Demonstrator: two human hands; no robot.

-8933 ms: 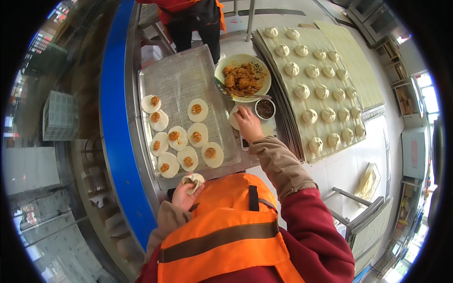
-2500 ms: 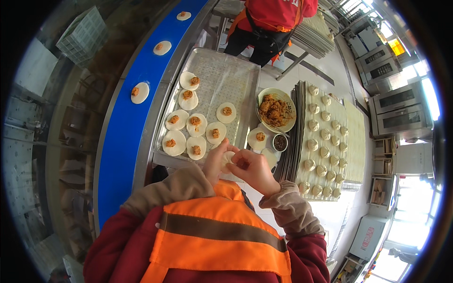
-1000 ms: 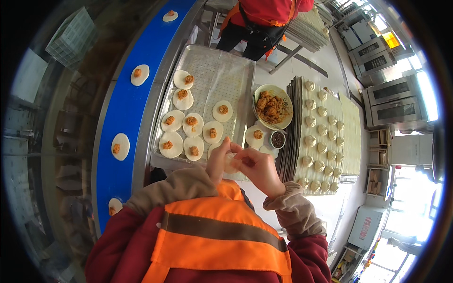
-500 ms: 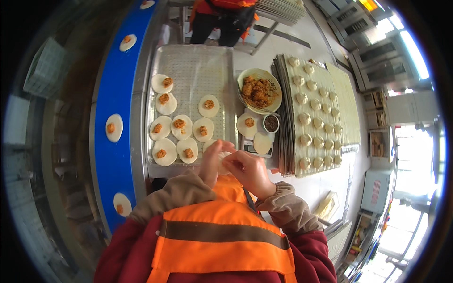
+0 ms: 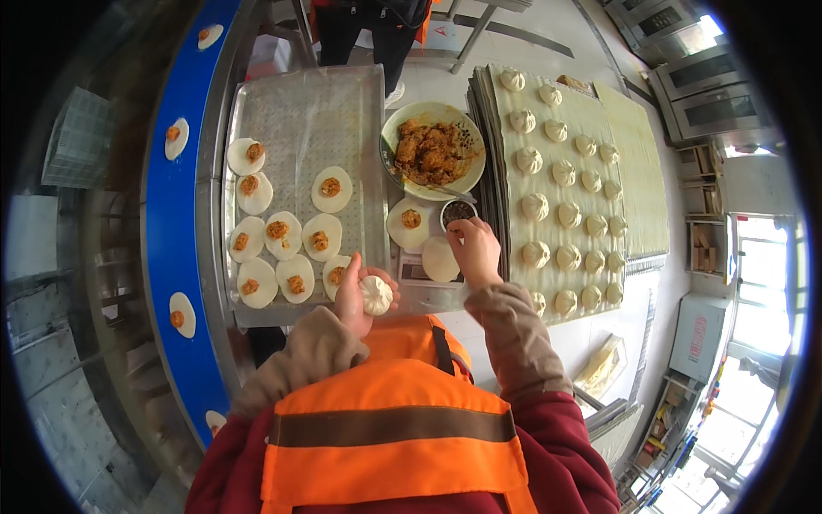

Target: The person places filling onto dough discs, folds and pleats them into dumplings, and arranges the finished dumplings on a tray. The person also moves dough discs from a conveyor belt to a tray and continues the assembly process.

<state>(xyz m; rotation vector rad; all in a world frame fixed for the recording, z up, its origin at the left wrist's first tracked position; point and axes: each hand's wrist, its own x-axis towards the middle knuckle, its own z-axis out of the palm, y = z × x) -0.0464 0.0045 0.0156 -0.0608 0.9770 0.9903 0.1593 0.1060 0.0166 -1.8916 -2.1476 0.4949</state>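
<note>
A pleated white bun (image 5: 375, 295) rests in my left hand (image 5: 348, 301), cupped around it at the front of the metal tray (image 5: 300, 107). My right hand (image 5: 476, 251) reaches to a small white bowl (image 5: 443, 216) of dark bits, its fingers pinched together at the near rim; whether they hold any bits is hidden. Just left of those fingers lies a bare dough wrapper (image 5: 439, 259) on a small scale (image 5: 411, 268). A wrapper topped with filling (image 5: 408, 224) sits behind the scale. Several more filled wrappers (image 5: 331, 189) lie flat on the tray.
A large bowl of reddish filling (image 5: 432, 154) stands behind the small one. On the right, stacked trays carry rows of pleated buns (image 5: 563, 173). A blue conveyor belt (image 5: 175, 223) with filled wrappers runs along the left. Another person (image 5: 368, 30) stands beyond the tray.
My hands have parted: the left now cradles the pleated bun, while the right has moved right and forward to the small bowl. The whole view has shifted, and the belt's wrappers have moved.
</note>
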